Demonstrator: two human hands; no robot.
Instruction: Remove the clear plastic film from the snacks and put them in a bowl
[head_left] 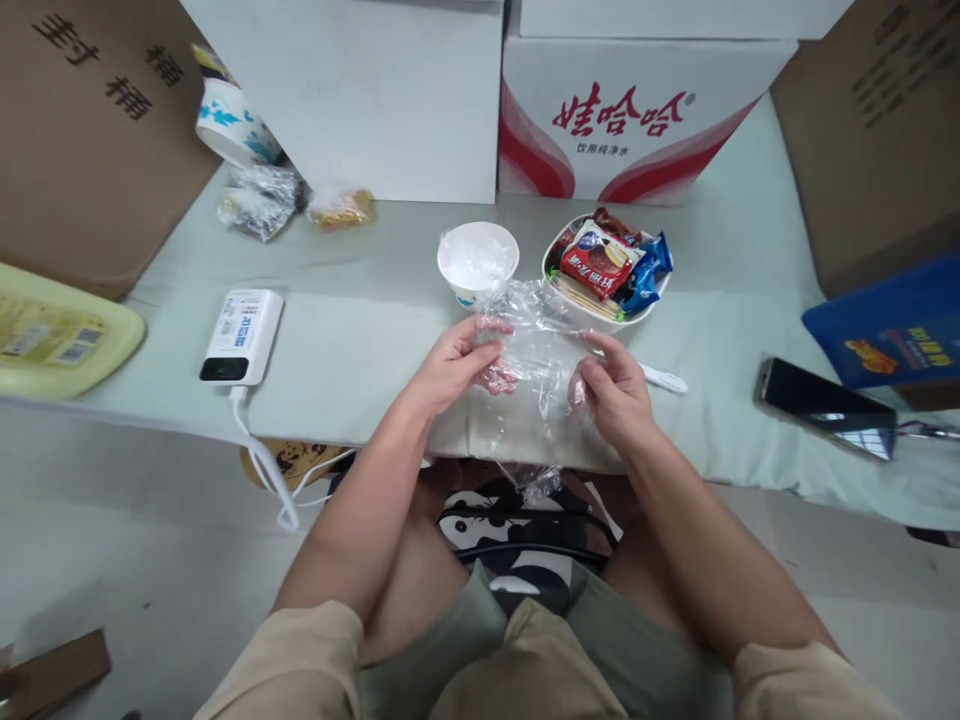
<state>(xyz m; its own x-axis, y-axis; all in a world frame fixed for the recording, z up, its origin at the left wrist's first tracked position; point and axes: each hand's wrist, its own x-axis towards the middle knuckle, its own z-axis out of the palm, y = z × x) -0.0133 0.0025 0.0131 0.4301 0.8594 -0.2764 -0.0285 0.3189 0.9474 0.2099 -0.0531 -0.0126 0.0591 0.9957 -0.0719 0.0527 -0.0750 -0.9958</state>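
Observation:
A crumpled sheet of clear plastic film (541, 360) is stretched between my two hands above the table's front edge, its lower end hanging over my lap. My left hand (461, 365) pinches it on one side, and my right hand (616, 388) grips the other. Just beyond the film stands a white paper cup (478, 258), with some clear plastic at its rim. To the right of the cup, a white bowl (651, 308) holds several wrapped snacks (602, 262) and thin sticks. Beside my right hand lies a white plastic handle (664, 379), partly hidden.
A power bank (241, 337) with a white cable lies left, near a yellow bottle (60, 335). Film-wrapped bundles (262, 200) and a patterned paper cup (232, 122) stand behind. White cartons (645, 120) line the back. At right are a phone (825, 405) and a blue package (892, 325).

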